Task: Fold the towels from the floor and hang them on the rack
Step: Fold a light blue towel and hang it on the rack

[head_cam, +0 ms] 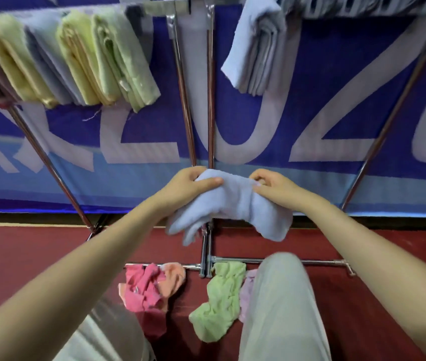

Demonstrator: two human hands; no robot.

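Note:
A pale blue towel (228, 204) hangs bunched between both hands at mid-frame. My left hand (188, 185) grips its upper left end with the thumb lying across the cloth. My right hand (271, 186) pinches the upper right end. On the red floor below lie a crumpled pink towel (143, 289), a peach one (174, 276), a green one (219, 300) and a pale pink one (247, 290) partly hidden by my leg. The chrome rack (210, 100) stands ahead; several folded towels (81, 61) hang on its left bar and a pale blue folded one (256, 48) on the right.
A blue banner with large white letters (310, 113) hangs behind the rack. The rack's slanted legs (50, 162) and floor bar (279, 261) cross the space in front of me. My legs in light trousers (282, 308) fill the lower frame.

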